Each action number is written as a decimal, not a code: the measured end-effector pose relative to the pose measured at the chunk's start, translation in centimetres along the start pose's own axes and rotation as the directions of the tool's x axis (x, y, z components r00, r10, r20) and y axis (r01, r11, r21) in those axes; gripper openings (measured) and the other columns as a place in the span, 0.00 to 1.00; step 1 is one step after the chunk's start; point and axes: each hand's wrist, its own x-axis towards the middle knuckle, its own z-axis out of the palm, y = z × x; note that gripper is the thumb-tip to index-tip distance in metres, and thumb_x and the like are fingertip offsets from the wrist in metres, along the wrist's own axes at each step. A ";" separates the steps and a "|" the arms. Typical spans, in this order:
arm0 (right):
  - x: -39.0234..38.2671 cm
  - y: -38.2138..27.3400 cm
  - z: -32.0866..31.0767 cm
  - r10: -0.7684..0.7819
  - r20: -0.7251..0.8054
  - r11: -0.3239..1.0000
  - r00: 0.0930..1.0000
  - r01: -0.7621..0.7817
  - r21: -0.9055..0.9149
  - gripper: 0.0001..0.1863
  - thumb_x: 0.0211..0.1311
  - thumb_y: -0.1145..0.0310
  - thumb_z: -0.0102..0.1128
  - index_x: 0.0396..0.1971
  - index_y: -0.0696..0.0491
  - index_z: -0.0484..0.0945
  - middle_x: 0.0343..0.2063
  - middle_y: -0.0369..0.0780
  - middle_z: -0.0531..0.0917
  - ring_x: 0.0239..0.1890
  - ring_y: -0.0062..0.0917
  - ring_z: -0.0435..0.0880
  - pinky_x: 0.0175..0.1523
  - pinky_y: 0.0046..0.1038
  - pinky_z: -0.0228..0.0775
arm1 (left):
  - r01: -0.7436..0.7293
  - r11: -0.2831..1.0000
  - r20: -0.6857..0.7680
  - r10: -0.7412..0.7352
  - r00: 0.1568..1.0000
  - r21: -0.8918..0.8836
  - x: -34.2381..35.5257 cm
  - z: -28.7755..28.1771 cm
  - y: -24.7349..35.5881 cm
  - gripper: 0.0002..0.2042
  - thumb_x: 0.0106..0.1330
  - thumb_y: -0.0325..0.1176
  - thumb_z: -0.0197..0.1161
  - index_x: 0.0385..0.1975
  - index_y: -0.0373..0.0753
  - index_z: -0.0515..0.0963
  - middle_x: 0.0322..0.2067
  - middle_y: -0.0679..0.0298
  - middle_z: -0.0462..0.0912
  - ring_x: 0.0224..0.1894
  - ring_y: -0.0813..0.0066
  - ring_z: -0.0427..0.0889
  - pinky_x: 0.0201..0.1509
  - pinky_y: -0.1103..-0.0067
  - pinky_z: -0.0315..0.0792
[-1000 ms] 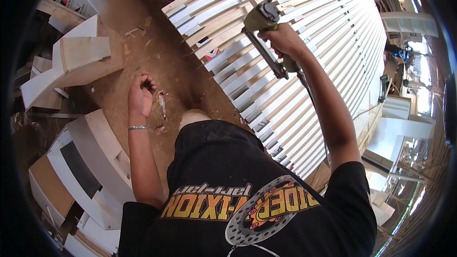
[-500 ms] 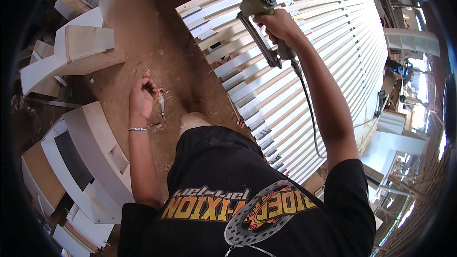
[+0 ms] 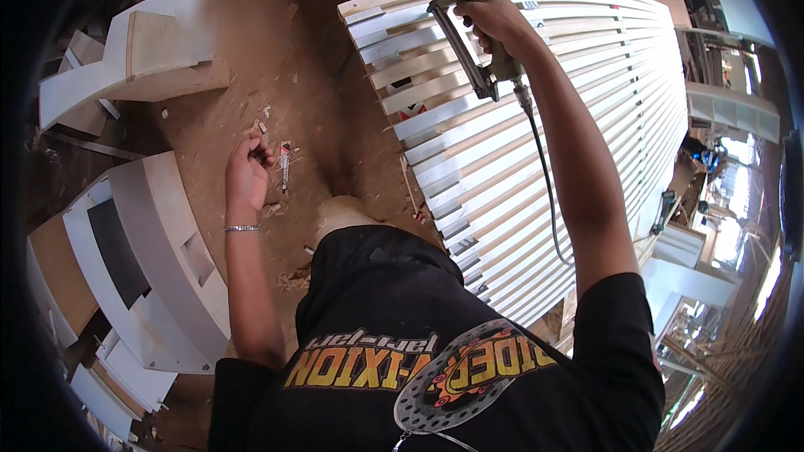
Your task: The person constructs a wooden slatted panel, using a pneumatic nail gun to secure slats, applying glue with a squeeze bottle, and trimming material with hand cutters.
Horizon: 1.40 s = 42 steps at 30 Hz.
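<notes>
My right hand (image 3: pixel 496 23) is wrapped round the grip of an olive-green and black pneumatic nail gun (image 3: pixel 466 33), its slanted magazine hanging down toward me. An air hose (image 3: pixel 548 188) runs from the foot of the grip down past my forearm. The tool is over the near-left part of a large slatted panel (image 3: pixel 502 146) of closely spaced pale wood and white strips; I cannot tell whether it touches them. My left hand (image 3: pixel 249 172) hangs to the left above the dirt floor, its fingers curled in. Whether they pinch anything small is unclear.
Curved white and plywood furniture parts (image 3: pixel 155 259) stand at the left, with another angled part (image 3: pixel 138 54) farther off. Wood scraps and a narrow printed packet (image 3: pixel 286 166) litter the floor. A second tool (image 3: pixel 665 209) rests at the panel's right side.
The view has shifted, so the panel sits higher and farther right. My right hand and the nail gun are slightly higher in view. My left hand stays nearly the same, fingers still curled.
</notes>
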 end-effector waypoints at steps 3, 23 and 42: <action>1.4 1.0 0.5 -0.100 -0.004 0.983 0.995 0.098 -0.155 0.17 0.60 0.58 0.64 0.22 0.57 0.76 0.14 0.37 0.75 0.13 0.21 0.75 0.20 0.29 0.70 | 0.015 1.000 -0.012 -0.015 1.000 0.007 0.0 0.6 -0.3 0.06 0.68 0.31 0.59 0.41 0.39 0.76 0.30 0.68 0.76 0.34 0.76 0.75 0.40 0.79 0.71; -45.7 19.9 -9.0 0.477 -0.311 0.851 0.822 -0.521 -0.071 0.24 0.54 0.59 0.71 0.49 0.56 0.83 0.36 0.48 0.87 0.38 0.33 0.86 0.50 0.35 0.75 | 0.291 0.752 0.420 -0.596 0.685 0.591 -0.4 19.0 -9.2 0.09 0.72 0.33 0.54 0.46 0.36 0.75 0.17 0.75 0.62 0.14 0.89 0.54 0.15 0.86 0.49; -92.8 44.6 10.1 0.802 -0.450 0.594 0.392 -0.449 0.668 0.14 0.54 0.71 0.74 0.38 0.61 0.82 0.26 0.38 0.85 0.23 0.18 0.80 0.31 0.27 0.72 | -0.236 0.266 0.347 -0.826 0.444 0.935 -34.5 26.1 -44.1 0.08 0.70 0.34 0.60 0.40 0.37 0.78 0.17 0.75 0.65 0.16 0.88 0.57 0.18 0.85 0.50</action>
